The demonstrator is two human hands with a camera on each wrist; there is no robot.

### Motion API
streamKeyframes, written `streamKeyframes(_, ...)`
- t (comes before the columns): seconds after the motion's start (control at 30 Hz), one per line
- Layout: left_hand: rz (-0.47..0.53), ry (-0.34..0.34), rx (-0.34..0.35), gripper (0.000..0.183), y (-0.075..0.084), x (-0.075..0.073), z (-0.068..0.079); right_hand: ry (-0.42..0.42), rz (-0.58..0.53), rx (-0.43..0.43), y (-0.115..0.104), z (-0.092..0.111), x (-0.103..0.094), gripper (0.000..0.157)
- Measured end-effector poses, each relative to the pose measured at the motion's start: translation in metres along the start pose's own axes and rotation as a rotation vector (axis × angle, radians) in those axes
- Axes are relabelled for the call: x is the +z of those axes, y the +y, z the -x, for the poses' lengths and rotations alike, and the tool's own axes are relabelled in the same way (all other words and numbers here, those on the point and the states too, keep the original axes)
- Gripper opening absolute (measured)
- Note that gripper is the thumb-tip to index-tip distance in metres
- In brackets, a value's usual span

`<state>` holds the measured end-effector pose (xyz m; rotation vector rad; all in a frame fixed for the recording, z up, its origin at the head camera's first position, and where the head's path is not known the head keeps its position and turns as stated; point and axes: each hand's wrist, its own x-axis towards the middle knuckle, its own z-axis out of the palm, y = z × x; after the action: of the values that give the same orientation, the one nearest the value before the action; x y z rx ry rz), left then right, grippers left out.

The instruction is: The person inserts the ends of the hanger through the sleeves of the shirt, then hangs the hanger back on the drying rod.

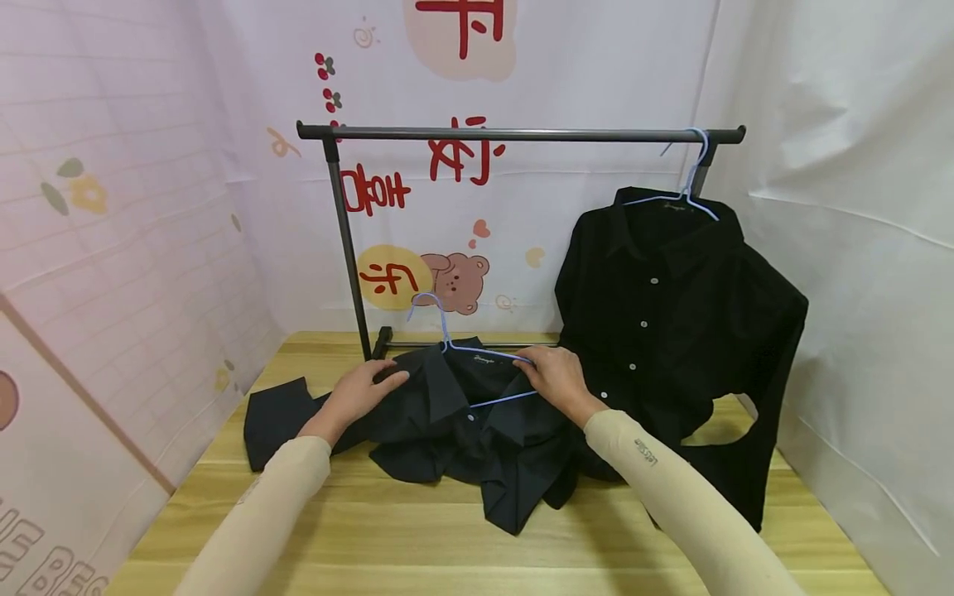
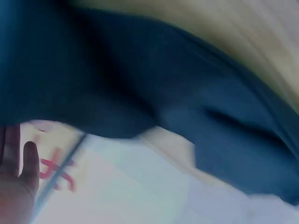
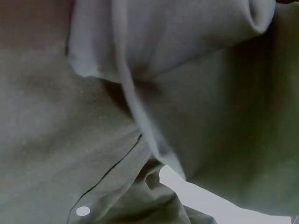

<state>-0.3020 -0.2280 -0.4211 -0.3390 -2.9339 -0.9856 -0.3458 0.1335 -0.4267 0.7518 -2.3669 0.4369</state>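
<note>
A dark short shirt point(image 1: 462, 430) with a collar and white buttons lies on the wooden table, bunched at its front. Through its neck opening comes a light-blue clothes hanger point(image 1: 445, 323), hook up. On the shirt's left shoulder side rests my left hand point(image 1: 358, 396), thumb held out straight; in the left wrist view the hand point(image 2: 18, 182) shows straight fingers at the lower left. My right hand point(image 1: 555, 372) grips the hanger's right arm beside the collar, its curled fingertips partly hidden. Only blurred shirt cloth point(image 3: 154, 102) fills the right wrist view.
A grey metal clothes rack point(image 1: 514, 134) stands behind the shirt. From its right end hangs a black shirt point(image 1: 671, 281) on a blue hanger, its lower part reaching the wooden table point(image 1: 402, 546). Printed white curtains point(image 1: 611, 74) surround the table at the back and sides.
</note>
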Motion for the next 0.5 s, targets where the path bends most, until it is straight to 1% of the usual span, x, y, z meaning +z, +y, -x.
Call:
streamKeyframes(0.07, 0.108, 0.022, 0.016, 0.072, 0.015, 0.004, -0.004, -0.009, -0.004, -0.017, -0.001, -0.001, 0.001, 0.011)
streamKeyframes(0.1, 0.141, 0.021, 0.030, 0.068, 0.021, 0.006, -0.006, -0.013, -0.007, -0.024, -0.001, -0.001, 0.001, 0.011)
streamKeyframes(0.17, 0.180, 0.009, 0.049, 0.057, 0.031, 0.013, -0.010, -0.019, -0.007, -0.035, -0.002, -0.002, 0.003, 0.012)
streamKeyframes(0.23, 0.197, 0.000, 0.046, 0.047, 0.037, 0.021, -0.012, -0.022, -0.001, -0.039, -0.002, -0.003, 0.004, 0.011)
streamKeyframes(0.27, 0.198, 0.006, 0.039, 0.042, 0.038, 0.025, -0.012, -0.022, 0.004, -0.033, -0.003, -0.003, 0.005, 0.011)
streamKeyframes(0.33, 0.202, 0.044, 0.019, 0.034, 0.038, 0.034, -0.013, -0.025, 0.021, -0.016, -0.005, -0.003, 0.007, 0.010)
streamKeyframes(0.4, 0.199, 0.103, 0.001, 0.028, 0.038, 0.041, -0.012, -0.028, 0.042, 0.020, -0.010, -0.004, 0.009, 0.012)
streamKeyframes(0.5, 0.203, 0.184, -0.025, 0.022, 0.038, 0.048, -0.011, -0.022, 0.060, 0.077, -0.026, -0.001, 0.009, 0.021)
